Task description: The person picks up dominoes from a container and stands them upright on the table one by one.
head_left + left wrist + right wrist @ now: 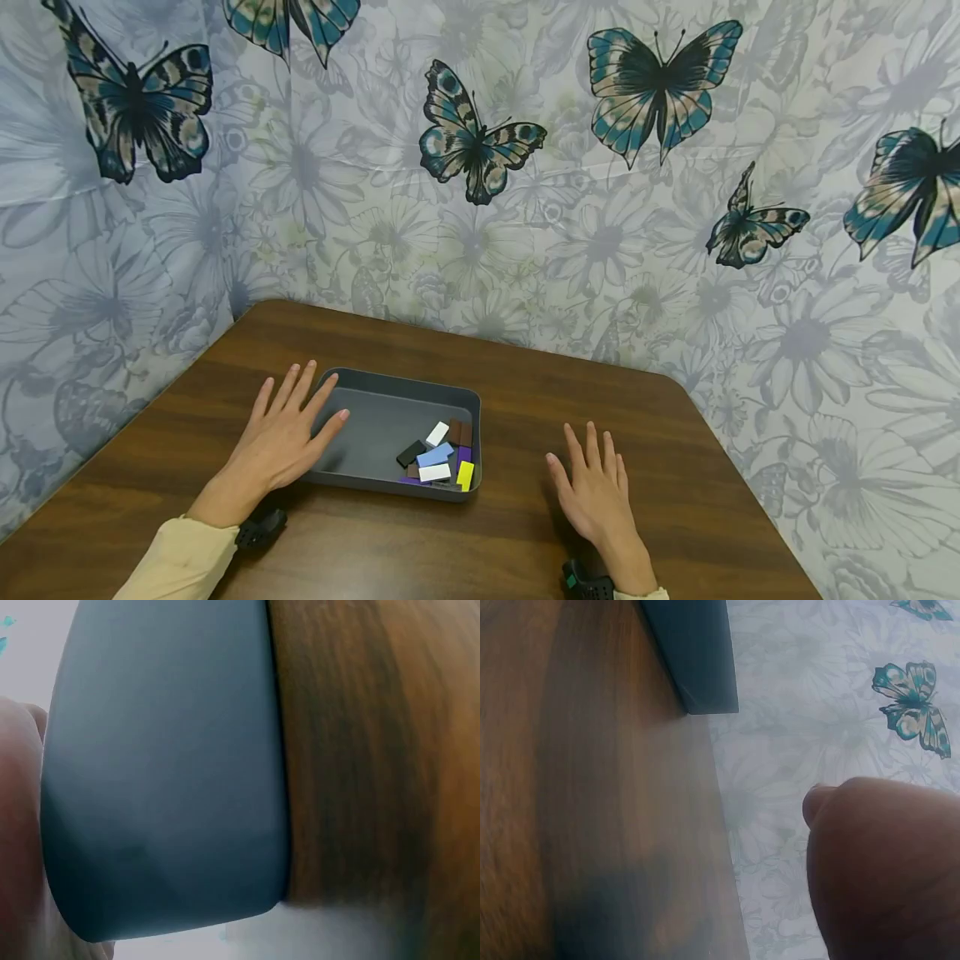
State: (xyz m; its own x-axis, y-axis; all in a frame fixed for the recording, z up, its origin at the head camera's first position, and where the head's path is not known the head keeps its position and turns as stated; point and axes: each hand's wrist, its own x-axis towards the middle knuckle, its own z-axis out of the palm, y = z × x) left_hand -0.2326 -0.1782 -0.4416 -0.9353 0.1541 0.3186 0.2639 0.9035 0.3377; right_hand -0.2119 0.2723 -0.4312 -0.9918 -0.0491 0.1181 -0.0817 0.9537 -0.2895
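Note:
A dark grey rectangular tray (pixel 352 429) lies on the table, with several small rectangular blocks heaped at its right end. Among them are a black block (pixel 410 452), a light blue block (pixel 435 454), a white block (pixel 434 472), a yellow block (pixel 465 476) and a brown block (pixel 466 433). My left hand (pixel 277 446), fingers spread and straight, overlaps the tray's left end in the head view; nothing is in its grasp. To the right of the tray, my right hand (pixel 596 492) is held palm down with straight fingers, holding nothing. The left wrist view is mostly filled by the tray's side (pixel 165 765).
The brown wooden table (pixel 420 550) carries the tray left of its middle. Behind it hangs a pale floral wall covering (pixel 600 242) with printed butterflies, close along the back edge. Each wrist wears a dark device, one at the left cuff (pixel 261 528).

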